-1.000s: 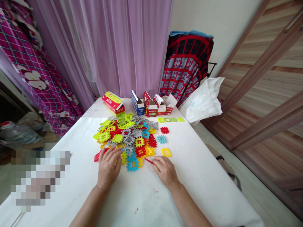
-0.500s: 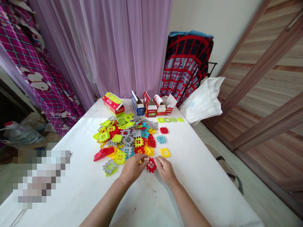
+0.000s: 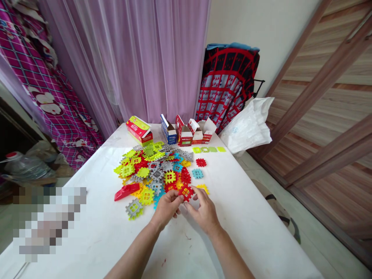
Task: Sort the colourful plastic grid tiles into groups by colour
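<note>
Your right hand has loosened, leaving your left hand pinching the red, notched, square plastic tile between them.

Beyond the hands, lilac curtains and a pale wall; rightward, wood-grain wardrobe doors above tiled floor; leftward, magenta checked fabric.
</note>
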The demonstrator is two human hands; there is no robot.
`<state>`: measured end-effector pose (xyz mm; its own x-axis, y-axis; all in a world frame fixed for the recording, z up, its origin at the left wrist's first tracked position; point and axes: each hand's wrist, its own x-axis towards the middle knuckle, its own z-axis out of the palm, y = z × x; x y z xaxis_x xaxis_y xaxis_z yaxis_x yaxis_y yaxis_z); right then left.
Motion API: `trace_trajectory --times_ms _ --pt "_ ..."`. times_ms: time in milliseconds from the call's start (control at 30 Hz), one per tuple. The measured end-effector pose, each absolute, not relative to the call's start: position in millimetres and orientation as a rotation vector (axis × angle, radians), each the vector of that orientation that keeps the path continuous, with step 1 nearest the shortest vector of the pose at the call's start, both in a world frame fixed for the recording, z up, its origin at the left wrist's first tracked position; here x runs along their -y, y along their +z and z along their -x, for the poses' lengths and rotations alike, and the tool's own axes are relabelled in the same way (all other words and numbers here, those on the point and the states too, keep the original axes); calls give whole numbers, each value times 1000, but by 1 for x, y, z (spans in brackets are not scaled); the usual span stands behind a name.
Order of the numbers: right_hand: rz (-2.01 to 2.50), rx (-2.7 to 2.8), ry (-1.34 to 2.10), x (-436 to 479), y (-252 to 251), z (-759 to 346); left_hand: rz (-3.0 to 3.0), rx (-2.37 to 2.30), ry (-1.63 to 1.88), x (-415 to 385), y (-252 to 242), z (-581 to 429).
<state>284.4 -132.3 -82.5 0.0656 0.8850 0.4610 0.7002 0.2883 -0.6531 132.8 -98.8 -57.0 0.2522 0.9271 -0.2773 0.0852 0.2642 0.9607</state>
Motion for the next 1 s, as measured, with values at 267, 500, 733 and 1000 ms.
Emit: trace_trajectory --times_ms 267,500,733,1000 --pt "1584 1867 300 127 -62 -299 -1116 -1070 734 100 -61 -130" --pt "1555 1891 447 120 -58 -301 -1194 -1060 714 97 -67 -135" --pt "1639 1739 465 54 -62 -376 -2236 -1260 1203 93 -73 -100" --pt "2058 1947 527 -43 -42 -442 -2567 -986 1287 101 -77 -91"
